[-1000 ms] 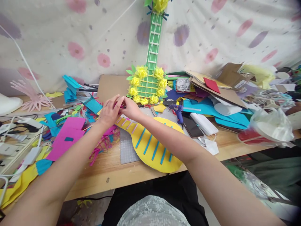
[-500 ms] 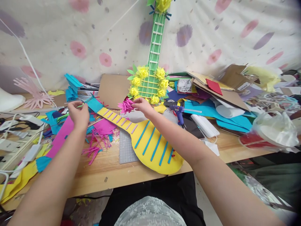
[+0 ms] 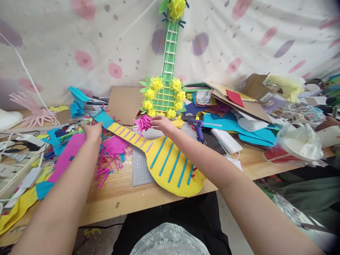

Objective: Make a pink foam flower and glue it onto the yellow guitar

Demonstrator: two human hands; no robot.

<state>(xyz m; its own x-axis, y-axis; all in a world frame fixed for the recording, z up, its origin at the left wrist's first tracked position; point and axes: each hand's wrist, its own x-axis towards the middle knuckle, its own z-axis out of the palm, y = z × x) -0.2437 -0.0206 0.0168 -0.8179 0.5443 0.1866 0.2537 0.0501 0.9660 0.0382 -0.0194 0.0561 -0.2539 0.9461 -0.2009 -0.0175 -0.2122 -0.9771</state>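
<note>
A yellow craft guitar (image 3: 166,184) lies slantwise on the table, with pink strips on its neck, blue strips on its body and a blue head (image 3: 106,119) at the upper left. My left hand (image 3: 92,130) is at that head, thumb along its edge and fingers curled round its end, partly hidden. Between the fingertips of my right hand (image 3: 161,124) is a pink paper flower (image 3: 143,123), held above the guitar's neck. Behind it a green guitar (image 3: 169,67) with yellow paper flowers leans against the curtain.
A blue glue gun (image 3: 198,129) lies right of my right hand. Pink paper scraps (image 3: 106,166) and a grey cutting mat (image 3: 140,171) are by the guitar. Power strips (image 3: 13,173) crowd the left; a bagged red tub (image 3: 281,154) stands right. Part of another person's hand (image 3: 329,123) shows at far right.
My left hand has come down and right onto the guitar's blue head. My right hand still holds the pink flower in nearly the same place. The view has shifted slightly right.
</note>
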